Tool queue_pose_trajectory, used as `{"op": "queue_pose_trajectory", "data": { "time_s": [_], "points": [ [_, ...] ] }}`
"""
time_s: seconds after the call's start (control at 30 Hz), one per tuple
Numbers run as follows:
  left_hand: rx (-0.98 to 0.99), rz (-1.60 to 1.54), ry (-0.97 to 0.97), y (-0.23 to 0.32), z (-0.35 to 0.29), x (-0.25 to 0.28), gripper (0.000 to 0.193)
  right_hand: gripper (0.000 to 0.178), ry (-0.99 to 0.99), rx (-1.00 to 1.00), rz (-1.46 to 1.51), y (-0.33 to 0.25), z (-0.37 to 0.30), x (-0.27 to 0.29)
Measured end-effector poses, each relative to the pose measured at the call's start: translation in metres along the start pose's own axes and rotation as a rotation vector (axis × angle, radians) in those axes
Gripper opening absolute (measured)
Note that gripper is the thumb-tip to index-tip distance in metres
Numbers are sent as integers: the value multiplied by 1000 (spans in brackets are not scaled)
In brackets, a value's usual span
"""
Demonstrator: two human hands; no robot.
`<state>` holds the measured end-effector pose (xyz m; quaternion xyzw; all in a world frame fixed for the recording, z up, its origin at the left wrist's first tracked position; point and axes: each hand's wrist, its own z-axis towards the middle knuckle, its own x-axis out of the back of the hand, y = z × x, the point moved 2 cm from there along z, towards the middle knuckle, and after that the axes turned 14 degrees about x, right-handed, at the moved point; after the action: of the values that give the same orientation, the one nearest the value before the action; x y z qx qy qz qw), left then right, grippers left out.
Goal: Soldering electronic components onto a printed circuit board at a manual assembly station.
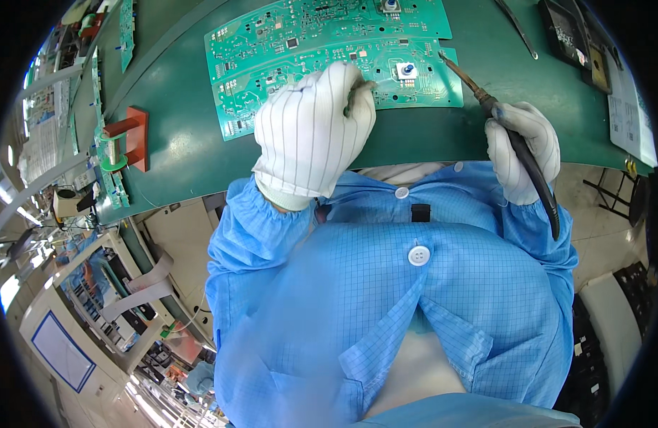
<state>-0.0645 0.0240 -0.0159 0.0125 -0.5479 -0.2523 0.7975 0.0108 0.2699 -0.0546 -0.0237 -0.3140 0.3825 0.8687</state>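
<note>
Two long green circuit boards lie one behind the other on the green bench, a far board (329,25) and a near board (243,100). A white-based part with a blue shaft (408,70) stands on the near one. My right hand (536,132), in a striped white glove, grips a soldering iron (478,90). Its tip is over the right end of the near board; contact is not clear. Over that board's front edge is my left hand (307,128), also gloved, its fingers curled closed. Whatever they pinch is hidden behind the hand.
On the left, a green spool (115,153) sits on a red stand (136,137). Tweezers (518,30) lie at the back right beside a dark tray (565,36). A white sheet (630,118) is at the right edge. More narrow boards (127,36) stand at the far left.
</note>
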Motion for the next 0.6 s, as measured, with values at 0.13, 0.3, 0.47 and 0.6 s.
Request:
{"op": "queue_pose_trajectory", "data": {
  "time_s": [0.13,0.3,0.47,0.6],
  "points": [
    [10,9,-36,-1,-4,-3,12,25,67,-130,124,4,3,-2],
    [-12,22,-25,0,1,-10,14,27,64,-125,151,4,1,0],
    [-11,227,-131,5,-1,-17,17,25,122,-376,463,9,1,7],
    [-80,309,-63,7,3,-15,17,18,-43,-540,668,28,7,19]
  ]
}}
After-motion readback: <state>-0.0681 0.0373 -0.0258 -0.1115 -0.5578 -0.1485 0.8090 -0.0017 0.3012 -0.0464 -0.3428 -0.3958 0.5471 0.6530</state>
